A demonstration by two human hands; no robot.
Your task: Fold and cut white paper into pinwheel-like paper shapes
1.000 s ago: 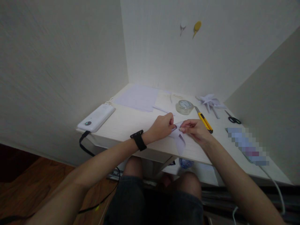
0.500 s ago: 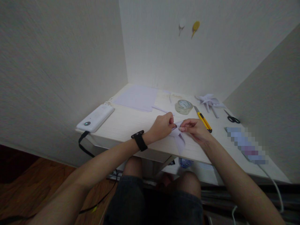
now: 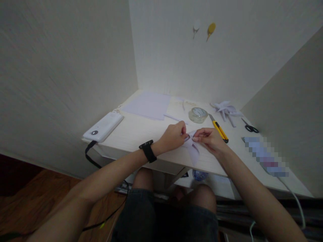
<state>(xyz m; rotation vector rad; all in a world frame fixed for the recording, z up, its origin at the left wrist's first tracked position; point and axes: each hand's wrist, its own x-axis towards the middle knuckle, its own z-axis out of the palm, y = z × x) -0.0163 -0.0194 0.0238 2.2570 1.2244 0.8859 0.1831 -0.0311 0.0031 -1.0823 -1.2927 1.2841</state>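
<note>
Two hands, left hand [image 3: 173,136] and right hand [image 3: 209,138], both pinched on the folded paper piece [image 3: 192,149], just before the tape roll [image 3: 198,115].

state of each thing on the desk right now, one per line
left hand: pinching the paper piece
right hand: pinching the paper piece
paper piece: folded, held over the desk edge
utility knife: lying flat
scissors: lying closed
tape roll: lying flat
paper sheets: lying flat

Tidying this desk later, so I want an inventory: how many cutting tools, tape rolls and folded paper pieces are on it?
Cutting tools: 2, the yellow utility knife and black-handled scissors
Tape rolls: 1, the clear tape roll
Folded paper pieces: 2, the paper piece pinched by the left hand and right hand, plus the folded paper shape
Total: 5
</note>
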